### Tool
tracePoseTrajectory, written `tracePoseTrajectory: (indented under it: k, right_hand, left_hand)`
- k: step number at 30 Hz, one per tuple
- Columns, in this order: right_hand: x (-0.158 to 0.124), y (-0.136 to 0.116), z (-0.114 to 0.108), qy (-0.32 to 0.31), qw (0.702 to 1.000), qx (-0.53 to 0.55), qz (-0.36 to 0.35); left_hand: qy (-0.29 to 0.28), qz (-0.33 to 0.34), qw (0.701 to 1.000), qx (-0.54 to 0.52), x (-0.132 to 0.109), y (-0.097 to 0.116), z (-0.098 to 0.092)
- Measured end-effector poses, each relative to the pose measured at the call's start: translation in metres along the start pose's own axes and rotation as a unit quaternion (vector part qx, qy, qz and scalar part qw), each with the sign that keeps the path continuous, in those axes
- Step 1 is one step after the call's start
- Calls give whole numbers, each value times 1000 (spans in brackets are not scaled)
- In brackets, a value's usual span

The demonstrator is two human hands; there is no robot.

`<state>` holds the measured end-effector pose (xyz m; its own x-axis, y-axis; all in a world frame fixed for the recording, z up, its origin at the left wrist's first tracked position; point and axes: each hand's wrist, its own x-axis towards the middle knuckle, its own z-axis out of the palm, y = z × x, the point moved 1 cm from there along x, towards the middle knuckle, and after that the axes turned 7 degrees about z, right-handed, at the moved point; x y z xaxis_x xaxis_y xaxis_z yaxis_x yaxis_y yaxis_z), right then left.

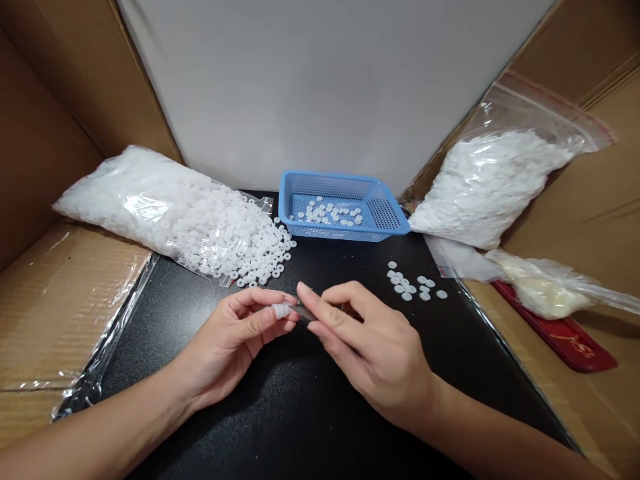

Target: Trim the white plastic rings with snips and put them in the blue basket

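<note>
Between the thumb and fingers of my left hand [223,340] is a short stack of translucent white plastic rings [281,311]. My right hand [375,347] pinches a thin, dark metal tool [303,312]; most of it is hidden by the fingers, so its kind cannot be made out. The tool's tip meets or nearly meets the stack. Beyond my left hand, many loose white rings [260,257] spill from a clear plastic bag [150,200]. Several flat white discs [403,283] lie on the black tabletop [310,413] beyond my right hand.
A blue perforated basket [345,233] holding small white pieces stands at the back, against a pale wall [340,87]. On the right are a full zip bag [493,180], a smaller bag with yellowish contents [550,287] and a red object [575,347]. Cardboard [55,287] flanks the table.
</note>
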<state>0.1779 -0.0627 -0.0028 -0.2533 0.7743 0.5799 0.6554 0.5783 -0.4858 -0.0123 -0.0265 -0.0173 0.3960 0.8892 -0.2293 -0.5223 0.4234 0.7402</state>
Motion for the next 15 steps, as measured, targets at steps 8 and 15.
tracePoseTrajectory:
  k: [8,15]
  right_hand:
    - [1,-7,1,29,992,-108,-53]
    - [-1,-9,1,12,991,-126,-53]
  left_hand:
    - [49,36,998,9,-1,-2,-2]
    - [49,70,996,27,-3,-1,4]
